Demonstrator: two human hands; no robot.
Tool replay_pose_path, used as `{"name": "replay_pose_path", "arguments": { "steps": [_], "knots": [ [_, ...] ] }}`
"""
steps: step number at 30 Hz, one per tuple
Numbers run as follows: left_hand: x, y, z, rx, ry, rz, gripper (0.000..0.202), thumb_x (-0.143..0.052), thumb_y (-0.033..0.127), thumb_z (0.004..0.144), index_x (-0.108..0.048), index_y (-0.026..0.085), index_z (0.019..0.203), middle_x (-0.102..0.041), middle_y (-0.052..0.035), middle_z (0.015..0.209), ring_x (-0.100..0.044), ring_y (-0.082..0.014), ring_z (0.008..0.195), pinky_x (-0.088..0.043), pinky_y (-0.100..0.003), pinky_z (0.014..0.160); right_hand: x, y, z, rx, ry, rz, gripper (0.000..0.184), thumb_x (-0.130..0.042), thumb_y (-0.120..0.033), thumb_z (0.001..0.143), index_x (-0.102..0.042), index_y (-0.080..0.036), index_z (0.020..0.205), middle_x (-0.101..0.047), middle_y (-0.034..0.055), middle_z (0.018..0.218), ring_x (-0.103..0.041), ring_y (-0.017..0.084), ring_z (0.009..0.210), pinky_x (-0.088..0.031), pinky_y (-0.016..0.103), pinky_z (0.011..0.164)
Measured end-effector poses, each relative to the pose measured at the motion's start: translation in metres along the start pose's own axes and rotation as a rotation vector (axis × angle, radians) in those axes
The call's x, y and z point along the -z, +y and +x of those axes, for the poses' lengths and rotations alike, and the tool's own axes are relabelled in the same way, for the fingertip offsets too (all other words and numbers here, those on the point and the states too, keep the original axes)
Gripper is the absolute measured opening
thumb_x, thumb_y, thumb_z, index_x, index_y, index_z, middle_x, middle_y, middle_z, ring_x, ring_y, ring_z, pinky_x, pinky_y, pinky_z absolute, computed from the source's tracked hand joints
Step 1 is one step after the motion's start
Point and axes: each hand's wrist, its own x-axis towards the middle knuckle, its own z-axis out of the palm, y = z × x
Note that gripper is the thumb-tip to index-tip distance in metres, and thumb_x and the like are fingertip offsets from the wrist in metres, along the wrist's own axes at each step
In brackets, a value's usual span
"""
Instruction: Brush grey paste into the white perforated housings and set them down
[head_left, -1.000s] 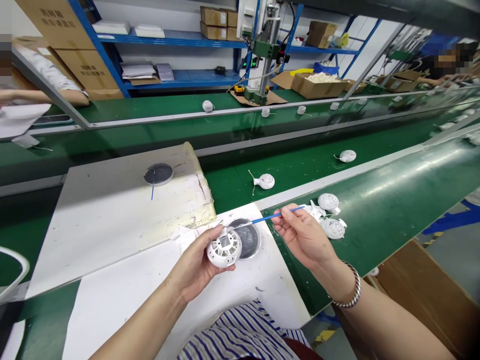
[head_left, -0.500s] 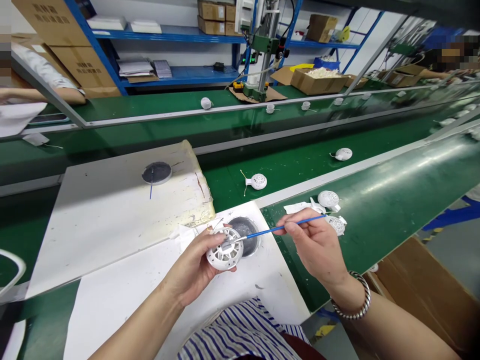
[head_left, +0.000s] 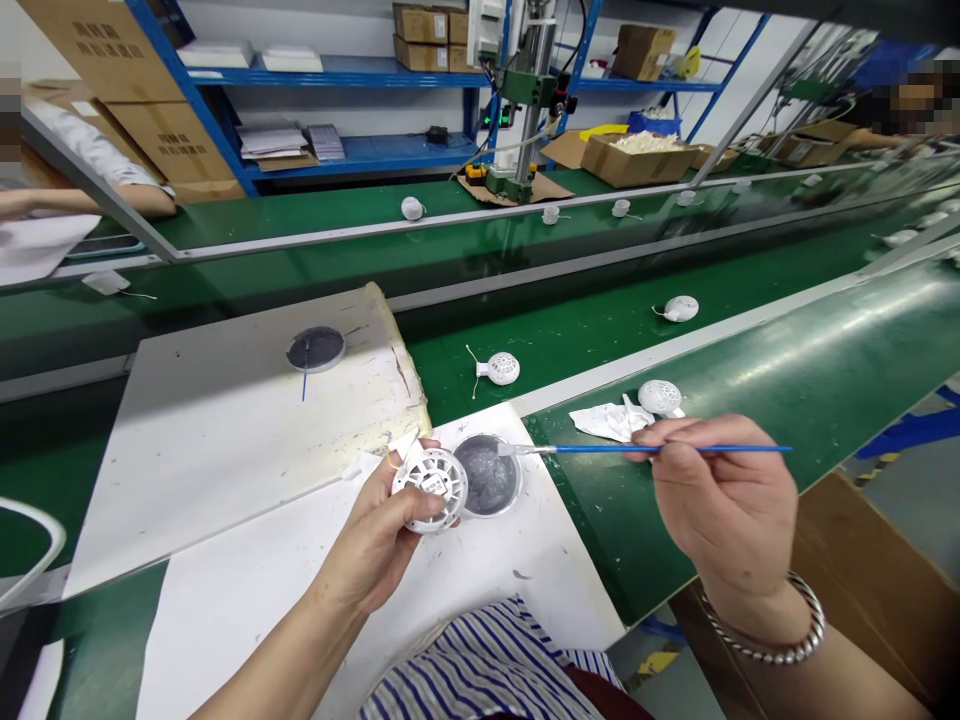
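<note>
My left hand (head_left: 386,530) grips a round white plastic housing (head_left: 444,463) with spoke-like slots, its thumb pressed on the face. A pale tab and thin wire stick out at the housing's top. Between the fingers of my right hand (head_left: 724,490) is a thin blue-handled paintbrush (head_left: 600,449), held nearly level. The brush's pale bristles point left, over the right rim of a shallow round dish (head_left: 489,480) of dark grey paste. That dish sits on a white board (head_left: 555,560), just right of the housing. Brush and housing are apart.
A crumpled white tissue (head_left: 604,420) and a white housing (head_left: 660,397) lie beyond my right hand. More housings (head_left: 502,368) rest on the green conveyor belt (head_left: 577,330). Another grey dish (head_left: 315,349) with a blue stick stands at left. A person's arm (head_left: 105,160) is far left.
My right hand has moved right and pulled the brush off the housing, its tip now over the dish. My left hand has shifted slightly left with the housing. Pieces on the belt have shifted.
</note>
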Motion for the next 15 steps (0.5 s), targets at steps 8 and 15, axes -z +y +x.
{"name": "replay_pose_path", "arguments": {
  "steps": [8, 15],
  "knots": [
    [0.023, 0.006, 0.005, -0.137, 0.149, 0.093, 0.049, -0.069, 0.017, 0.062, -0.048, 0.019, 0.107, -0.054, -0.0038, 0.089, -0.053, -0.0166, 0.076, -0.048, -0.028, 0.066, -0.001, 0.007, -0.011, 0.058, 0.002, -0.08, 0.023, -0.055, -0.003, 0.079, -0.062, -0.022, 0.089, -0.063, 0.0016, 0.082, -0.064, 0.016, 0.079, -0.058, 0.031, 0.064],
    [0.031, 0.01, 0.011, -0.215, 0.235, 0.102, 0.039, -0.07, 0.018, 0.062, -0.05, 0.017, 0.096, -0.056, -0.0039, 0.088, -0.054, -0.0164, 0.071, -0.049, -0.027, 0.057, -0.003, 0.017, -0.011, 0.04, -0.02, -0.046, 0.024, -0.055, -0.002, 0.079, -0.062, -0.023, 0.09, -0.063, 0.0022, 0.082, -0.063, 0.016, 0.079, -0.058, 0.032, 0.063]
  ]
}}
